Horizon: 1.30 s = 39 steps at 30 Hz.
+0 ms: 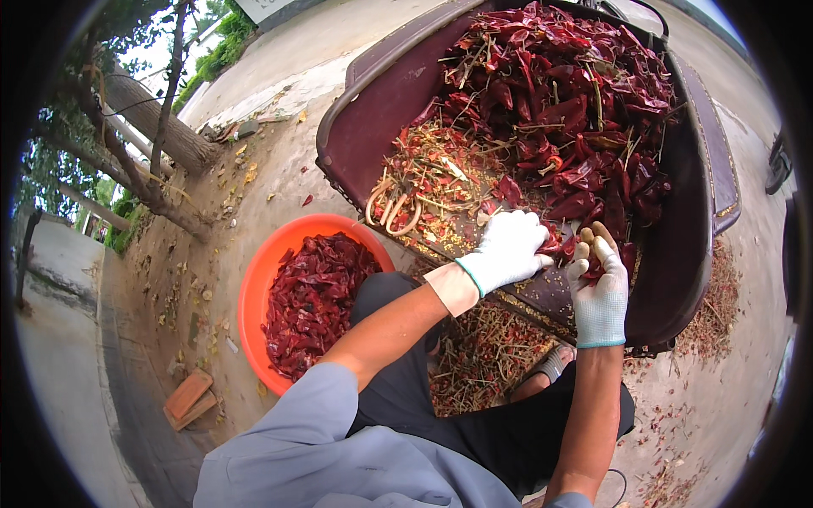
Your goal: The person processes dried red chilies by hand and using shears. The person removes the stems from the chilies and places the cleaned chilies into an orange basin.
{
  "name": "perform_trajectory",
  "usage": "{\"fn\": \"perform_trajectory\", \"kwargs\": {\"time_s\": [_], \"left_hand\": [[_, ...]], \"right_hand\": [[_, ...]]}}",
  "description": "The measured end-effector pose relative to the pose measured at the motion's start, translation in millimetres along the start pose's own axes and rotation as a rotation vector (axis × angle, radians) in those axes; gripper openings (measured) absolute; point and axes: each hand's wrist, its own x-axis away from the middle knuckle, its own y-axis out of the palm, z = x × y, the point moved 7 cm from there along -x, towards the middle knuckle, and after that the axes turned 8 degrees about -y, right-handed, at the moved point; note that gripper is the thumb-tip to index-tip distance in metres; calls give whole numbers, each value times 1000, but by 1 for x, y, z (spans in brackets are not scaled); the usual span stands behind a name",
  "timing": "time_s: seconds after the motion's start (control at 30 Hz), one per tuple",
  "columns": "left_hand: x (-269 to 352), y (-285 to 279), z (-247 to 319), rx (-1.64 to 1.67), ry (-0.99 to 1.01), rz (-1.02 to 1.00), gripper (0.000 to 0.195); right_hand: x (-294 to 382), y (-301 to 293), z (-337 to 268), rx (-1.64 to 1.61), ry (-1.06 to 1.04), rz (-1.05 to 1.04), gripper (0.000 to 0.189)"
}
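Observation:
My left hand (513,249), in a white knit glove, reaches over the cart's near edge, its fingertips at a few dried red chili pods (559,244). Just right of it, my right hand (600,276), gloved with a stained palm side, turns its curled fingers upward around a red chili piece. A large heap of dried red chilies (559,95) fills the far part of the maroon cart bed (381,108). Seeds, stems and chili scraps (438,178) lie in its near left part. An orange basin (251,317) at the left holds many red chili pieces (317,286).
Stems and scraps (489,355) cover the ground between my legs under the cart's edge. Another scatter of scraps (714,305) lies right of the cart. Bricks (189,390) rest on the ground at lower left, and tree trunks (159,120) stand at upper left.

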Motion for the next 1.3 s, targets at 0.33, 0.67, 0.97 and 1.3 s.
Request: {"fn": "perform_trajectory", "kwargs": {"time_s": [0.33,0.67,0.97,1.3], "left_hand": [[8,-32,-31,525,-198,171,19],[31,-55,-2,664,167,317,13],[30,-54,-19,929,-22,111,21],[25,-41,-35,1027,-178,12,19]], "right_hand": [[6,2,4,201,46,-85,30],[23,38,8,675,-190,-236,20],[28,43,14,1256,-524,-446,24],[37,54,10,1299,-641,-497,23]]}}
